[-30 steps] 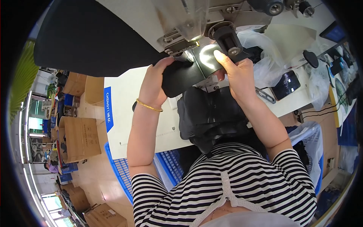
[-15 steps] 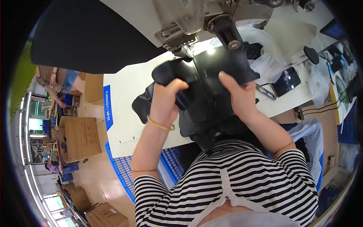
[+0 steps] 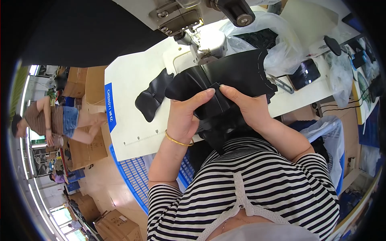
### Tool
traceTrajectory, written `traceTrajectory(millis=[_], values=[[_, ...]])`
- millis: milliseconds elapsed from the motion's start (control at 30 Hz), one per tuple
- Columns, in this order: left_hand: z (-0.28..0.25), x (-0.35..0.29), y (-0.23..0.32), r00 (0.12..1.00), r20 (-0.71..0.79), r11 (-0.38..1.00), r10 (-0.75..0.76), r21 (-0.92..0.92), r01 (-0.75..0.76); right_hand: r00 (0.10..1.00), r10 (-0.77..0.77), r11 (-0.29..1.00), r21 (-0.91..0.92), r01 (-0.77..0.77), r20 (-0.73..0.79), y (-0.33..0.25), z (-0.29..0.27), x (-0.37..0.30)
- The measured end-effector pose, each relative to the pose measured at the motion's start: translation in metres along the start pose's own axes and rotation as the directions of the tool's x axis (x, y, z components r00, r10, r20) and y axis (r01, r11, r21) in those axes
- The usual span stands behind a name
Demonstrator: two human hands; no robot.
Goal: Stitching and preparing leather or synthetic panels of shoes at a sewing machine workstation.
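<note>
Left hand (image 3: 185,114): I see it closed on the black panel (image 3: 239,72), thumb on top, most fingers hidden.
Right hand (image 3: 251,110): pinching the same panel, thumb near the other.
Panel position: between both hands, just in front of the sewing machine (image 3: 177,26).
Handling: I'd press evenly either side of the seam (image 3: 204,74), judging creases the risk.
Material: glossy, supple, leather-like; curved edges.
Tabletop (image 3: 130,80): pale, smooth; another black piece (image 3: 150,102) lies left.
</note>
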State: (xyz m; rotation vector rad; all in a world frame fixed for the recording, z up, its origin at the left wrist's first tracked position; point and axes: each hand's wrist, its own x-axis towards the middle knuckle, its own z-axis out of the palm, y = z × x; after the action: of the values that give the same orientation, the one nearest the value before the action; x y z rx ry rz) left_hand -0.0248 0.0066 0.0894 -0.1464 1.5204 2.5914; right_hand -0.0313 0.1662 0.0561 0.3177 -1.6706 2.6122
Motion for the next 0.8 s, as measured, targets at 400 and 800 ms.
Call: traceTrajectory(millis=[400,800], values=[[0.0037,-0.0016,-0.0018,0.998,-0.017,0.997,0.067,0.031,-0.066,1.0,0.028,0.999,0.02,-0.028,0.006,0.0027,-0.0019,-0.0049],[0.0075,-0.0011,-0.0077,0.983,-0.024,0.972,0.185,0.151,-0.179,0.999,0.049,0.999,0.023,-0.048,-0.025,0.0031,0.0026,-0.0042]])
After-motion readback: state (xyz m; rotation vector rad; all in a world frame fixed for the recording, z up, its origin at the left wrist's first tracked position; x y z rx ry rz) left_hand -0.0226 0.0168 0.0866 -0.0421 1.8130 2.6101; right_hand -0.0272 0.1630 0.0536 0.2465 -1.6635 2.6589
